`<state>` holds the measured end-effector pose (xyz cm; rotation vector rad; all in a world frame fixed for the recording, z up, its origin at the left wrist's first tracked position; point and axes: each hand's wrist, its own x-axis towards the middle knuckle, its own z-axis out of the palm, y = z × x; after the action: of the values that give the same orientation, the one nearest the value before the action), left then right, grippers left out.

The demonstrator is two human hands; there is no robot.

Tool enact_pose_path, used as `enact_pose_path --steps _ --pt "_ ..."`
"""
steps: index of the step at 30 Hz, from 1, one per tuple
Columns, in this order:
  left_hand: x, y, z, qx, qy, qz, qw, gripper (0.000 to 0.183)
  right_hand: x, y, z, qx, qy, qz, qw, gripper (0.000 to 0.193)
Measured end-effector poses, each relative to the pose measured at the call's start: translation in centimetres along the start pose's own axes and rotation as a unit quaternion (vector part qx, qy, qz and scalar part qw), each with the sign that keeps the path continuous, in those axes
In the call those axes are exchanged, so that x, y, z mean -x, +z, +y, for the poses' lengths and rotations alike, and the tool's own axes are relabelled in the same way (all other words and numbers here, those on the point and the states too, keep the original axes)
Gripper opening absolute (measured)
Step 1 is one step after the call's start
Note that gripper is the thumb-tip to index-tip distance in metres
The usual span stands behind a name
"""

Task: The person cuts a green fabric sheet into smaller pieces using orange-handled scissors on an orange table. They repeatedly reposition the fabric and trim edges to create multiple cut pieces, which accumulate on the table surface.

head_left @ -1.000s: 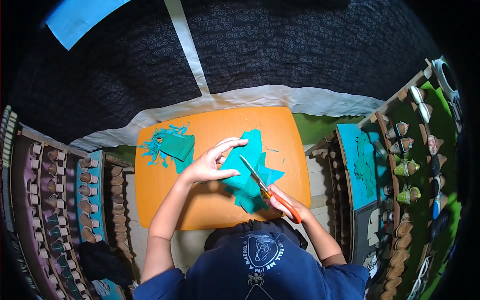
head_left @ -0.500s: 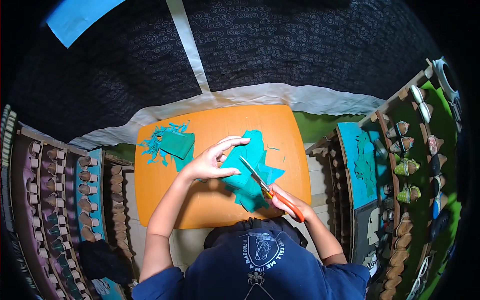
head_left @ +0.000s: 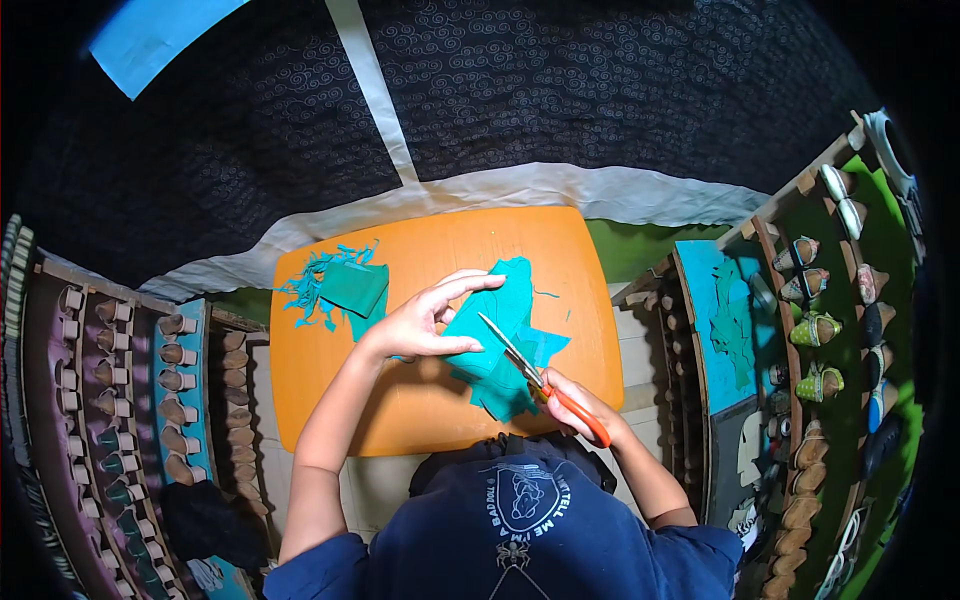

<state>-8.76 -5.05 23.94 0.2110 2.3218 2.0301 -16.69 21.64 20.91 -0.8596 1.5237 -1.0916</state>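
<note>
A green piece of fabric [head_left: 490,308] with a drawn curved outline is held up over the orange table. My left hand [head_left: 432,318] grips its left side, fingers along the upper edge and thumb on the face. My right hand [head_left: 578,405] is closed around the orange handles of a pair of scissors [head_left: 518,357]. The blades lie against the fabric, pointing up and left; their tips are close together. More green pieces [head_left: 500,393] spread beneath the held one on the table, partly hidden by my hands.
On the table's [head_left: 440,235] left part sit a folded green cloth [head_left: 356,290] and a heap of thin green trimmings [head_left: 312,285]. Green offcuts [head_left: 730,325] lie on a blue panel at right. Racks of shoe lasts [head_left: 175,380] and shoes [head_left: 818,330] stand on both sides.
The scissor blades have closed somewhat, and the right hand's grip has tightened slightly. The fabric has tilted a little; the left hand keeps its hold.
</note>
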Motion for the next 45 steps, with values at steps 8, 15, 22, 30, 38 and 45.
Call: enact_pose_path --steps 8,15,22,30,38,45 --pt "0.0 0.0 0.6 -0.015 -0.013 -0.013 1.000 0.071 0.0 0.5 1.6 0.004 -0.049 0.013 0.999 0.032" --pt "0.2 1.0 0.7 0.010 0.019 0.014 1.000 0.070 -0.2 1.7 2.2 -0.007 -0.082 0.047 0.996 0.024" --pt "0.6 1.8 0.6 0.000 0.027 0.062 0.998 0.076 -0.5 2.0 1.7 -0.011 -0.081 0.059 0.995 0.028" --pt "1.1 3.2 0.6 -0.006 0.039 0.123 0.992 0.075 -0.4 2.4 1.9 -0.033 -0.074 0.060 0.995 0.044" --pt "1.2 3.0 -0.5 0.017 0.021 0.159 0.987 0.062 -0.4 2.6 1.8 -0.028 -0.078 0.068 0.994 0.048" --pt "1.4 3.4 -0.1 0.103 0.012 0.167 0.980 0.061 -0.5 2.9 1.8 -0.023 -0.079 0.073 0.994 0.048"
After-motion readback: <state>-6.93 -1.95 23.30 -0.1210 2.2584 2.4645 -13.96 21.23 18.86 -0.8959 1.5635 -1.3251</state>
